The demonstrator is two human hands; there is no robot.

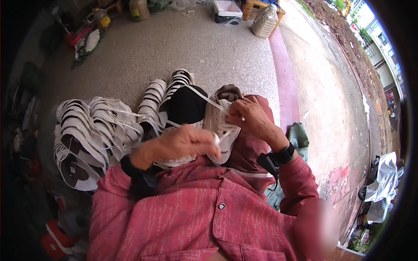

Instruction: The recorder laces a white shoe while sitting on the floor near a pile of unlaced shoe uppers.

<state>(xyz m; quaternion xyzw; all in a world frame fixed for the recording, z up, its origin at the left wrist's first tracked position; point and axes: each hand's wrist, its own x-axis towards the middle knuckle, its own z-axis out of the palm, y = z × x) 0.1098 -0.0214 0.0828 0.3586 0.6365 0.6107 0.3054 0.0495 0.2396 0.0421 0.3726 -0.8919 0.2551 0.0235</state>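
A white and beige sneaker (pixel 220 114) with a brown lining rests on my lap, its pale laces loose across the front. At its right side my right hand (pixel 254 120) is closed, fingers pinching a white shoelace (pixel 208 99) that stretches up to the left. My left hand (pixel 185 142) hovers over the lap just left of the sneaker, smeared by motion. Its fingers curl, a white spot shows at one fingertip, and whether it grips a lace cannot be made out. Beside the sneaker lies a black rounded piece (pixel 186 105), partly behind the left hand.
Stacks of white, dark-lined shoe uppers (pixel 80 139) with laces lie at my left; another row (pixel 152 102) stands nearer the middle. A plastic jug (pixel 264 21), a white box (pixel 227 11) and other containers stand on the far floor. Silver sheeting (pixel 383 187) lies at far right.
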